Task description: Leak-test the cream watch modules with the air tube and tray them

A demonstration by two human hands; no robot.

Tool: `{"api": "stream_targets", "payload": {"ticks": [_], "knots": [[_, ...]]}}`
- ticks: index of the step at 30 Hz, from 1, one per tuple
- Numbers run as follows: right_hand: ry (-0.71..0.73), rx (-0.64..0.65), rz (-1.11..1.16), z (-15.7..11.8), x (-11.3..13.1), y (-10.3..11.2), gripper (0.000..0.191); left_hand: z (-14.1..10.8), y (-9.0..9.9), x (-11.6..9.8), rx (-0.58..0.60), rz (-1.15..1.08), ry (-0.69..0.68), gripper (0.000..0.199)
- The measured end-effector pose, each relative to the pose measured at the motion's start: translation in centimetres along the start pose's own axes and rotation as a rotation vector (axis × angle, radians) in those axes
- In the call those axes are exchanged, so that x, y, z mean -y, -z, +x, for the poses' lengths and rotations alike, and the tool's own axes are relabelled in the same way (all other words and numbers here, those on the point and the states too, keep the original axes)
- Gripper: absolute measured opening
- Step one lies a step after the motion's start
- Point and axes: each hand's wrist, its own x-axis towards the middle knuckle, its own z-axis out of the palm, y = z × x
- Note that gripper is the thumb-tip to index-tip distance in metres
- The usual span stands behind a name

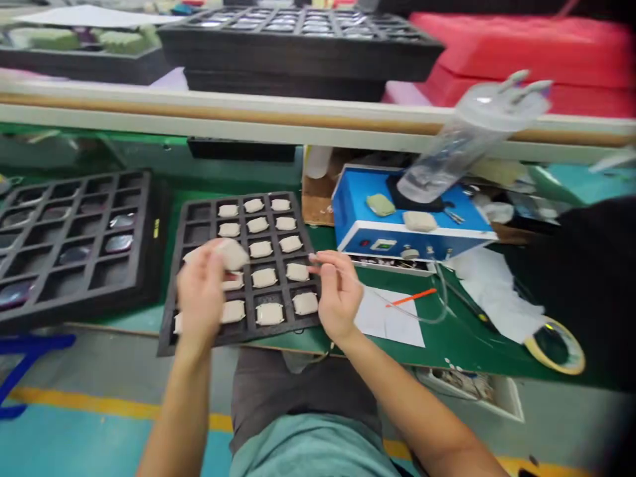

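**Pad lifted over the foam tray, right fingers at its side**

At the far left, a blue stand (30, 351) shows just past the edge of a green workbench mat (318, 341). On the mat sits a black compartment tray (64, 238), its cells holding dark, glossy discs (119, 243). Just right of it lies a black foam tray (238, 271), its near corner jutting past the bench's front edge. Beige pads (269, 313) fill most of its cells, though the upper left ones are bare.

The left hand (201, 291) pinches one beige pad (232, 254) narrowly between thumb and fingers, above the tray. The right hand (339, 291) curls at the tray's right edge, its fingertips (314, 268) just beside a pad (297, 271); whether they grip it, I cannot tell.

Further right, a narrow strip of mat separates the tray from a white paper sheet (390, 317) bearing an orange stick (411, 297). Behind it stands a blue machine (368, 212) with two pads (420, 220) on top, below a tilted clear plastic cylinder (472, 139). A roll of yellow tape (554, 346) lies at the bench's right edge.
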Motion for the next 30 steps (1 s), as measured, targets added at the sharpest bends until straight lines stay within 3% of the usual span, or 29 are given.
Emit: {"api": "stream_targets", "payload": {"ticks": [4, 9, 13, 19, 30], "knots": [[0.012, 0.003, 0.001, -0.5, 0.1, 0.2, 0.022, -3.3, -2.9, 2.6, 0.059, -0.191, 0.150, 0.047], [0.053, 0.041, 0.002, -0.8, 0.2, 0.4, 0.018, -4.3, -6.2, 3.0, 0.072, -0.408, 0.257, 0.046], [0.044, 0.047, 0.014, -0.8, 0.0, 0.5, 0.017, -5.2, -6.9, 2.8, 0.026, -0.528, 0.285, 0.039], [0.037, 0.072, -0.015, -1.1, -0.1, 0.8, 0.016, -5.8, -7.4, 3.7, -0.049, -0.394, 0.170, 0.045], [0.081, 0.083, -0.023, -0.9, -0.1, 1.0, 0.017, -6.1, -8.3, 3.3, -0.074, -0.371, 0.146, 0.033]]}}
